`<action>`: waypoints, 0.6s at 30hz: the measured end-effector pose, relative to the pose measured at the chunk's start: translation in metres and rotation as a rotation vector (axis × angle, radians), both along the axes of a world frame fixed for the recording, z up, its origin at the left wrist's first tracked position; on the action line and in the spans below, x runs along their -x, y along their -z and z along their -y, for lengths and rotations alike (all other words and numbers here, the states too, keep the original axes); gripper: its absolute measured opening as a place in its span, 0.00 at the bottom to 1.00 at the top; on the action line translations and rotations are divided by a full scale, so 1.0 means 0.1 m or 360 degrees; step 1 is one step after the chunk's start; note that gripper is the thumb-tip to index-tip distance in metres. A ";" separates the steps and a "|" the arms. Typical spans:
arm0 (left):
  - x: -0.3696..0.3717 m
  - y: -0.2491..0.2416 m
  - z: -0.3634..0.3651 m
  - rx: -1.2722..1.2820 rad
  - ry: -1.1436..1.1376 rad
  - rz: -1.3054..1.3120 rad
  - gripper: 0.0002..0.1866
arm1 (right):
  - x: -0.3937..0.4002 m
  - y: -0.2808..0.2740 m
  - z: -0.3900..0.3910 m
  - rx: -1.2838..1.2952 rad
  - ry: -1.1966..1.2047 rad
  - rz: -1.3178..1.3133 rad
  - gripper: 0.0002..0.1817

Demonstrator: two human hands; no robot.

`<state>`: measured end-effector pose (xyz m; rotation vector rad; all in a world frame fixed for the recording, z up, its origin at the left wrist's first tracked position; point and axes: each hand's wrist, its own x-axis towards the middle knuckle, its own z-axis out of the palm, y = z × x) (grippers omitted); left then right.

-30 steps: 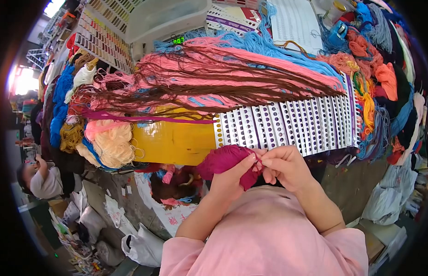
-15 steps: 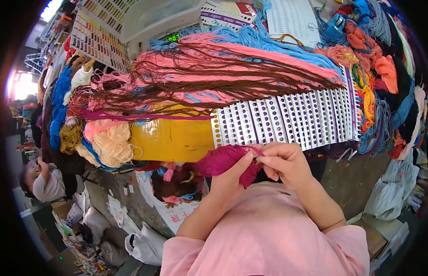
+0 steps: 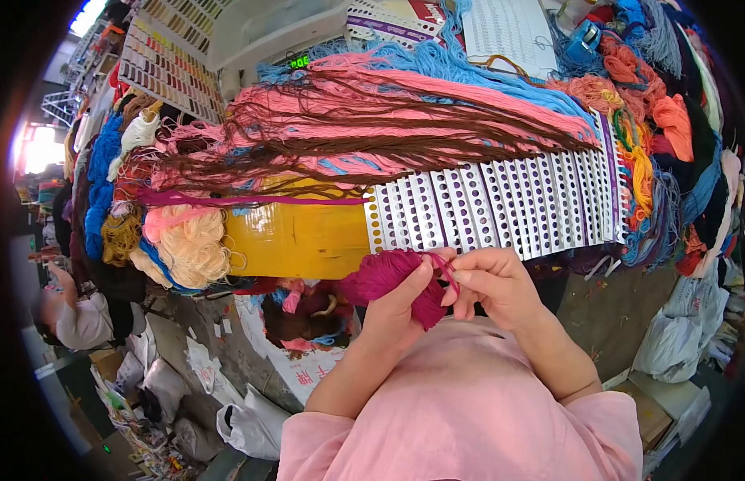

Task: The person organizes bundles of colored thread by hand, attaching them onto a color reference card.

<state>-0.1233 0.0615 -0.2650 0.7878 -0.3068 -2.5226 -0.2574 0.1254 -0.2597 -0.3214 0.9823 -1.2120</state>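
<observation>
A bundle of magenta thread [image 3: 388, 278] lies in my left hand [image 3: 399, 309], whose fingers are wrapped round it. My right hand [image 3: 492, 287] is at the right end of the bundle, its thumb and forefinger pinching magenta strands drawn out from it. Both hands are close together just in front of the table's near edge. Above them on the table lie white cards with rows of punched holes [image 3: 484, 207]. Long brown strands [image 3: 404, 151] are spread over pink thread [image 3: 308, 112], and one magenta strand [image 3: 284, 200] runs to the left end of the cards.
A cream yarn bundle [image 3: 188, 248] sits left of the yellow surface [image 3: 304, 239]. Thread colour charts [image 3: 168, 72] and a plastic bin [image 3: 280, 32] stand at the back. Skeins crowd the right side. Another person [image 3: 80, 317] is at the far left; white bags [image 3: 256, 425] lie below.
My right hand's fingers have shifted slightly, and the magenta strands between my hands now form a more visible loop. At the far left, the other person's arm has moved.
</observation>
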 end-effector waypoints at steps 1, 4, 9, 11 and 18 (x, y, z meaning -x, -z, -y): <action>-0.01 0.02 0.00 0.0022 0.0020 -0.0058 0.13 | 0.00 0.00 0.00 0.0004 -0.0003 -0.0014 0.08; -0.02 0.05 0.03 0.0079 0.0058 -0.0065 0.13 | 0.00 -0.01 0.01 -0.0001 -0.0013 -0.0024 0.08; -0.01 0.07 0.05 0.0057 0.0040 0.0091 0.13 | 0.00 -0.02 0.03 -0.0010 -0.0042 0.0064 0.07; -0.03 0.07 0.06 0.0103 0.0052 0.0206 0.15 | 0.00 0.02 0.01 0.0061 -0.0160 0.0129 0.07; -0.09 0.10 0.03 0.0075 0.0078 -0.0092 0.25 | 0.06 -0.03 0.06 -0.0217 0.0134 0.0334 0.08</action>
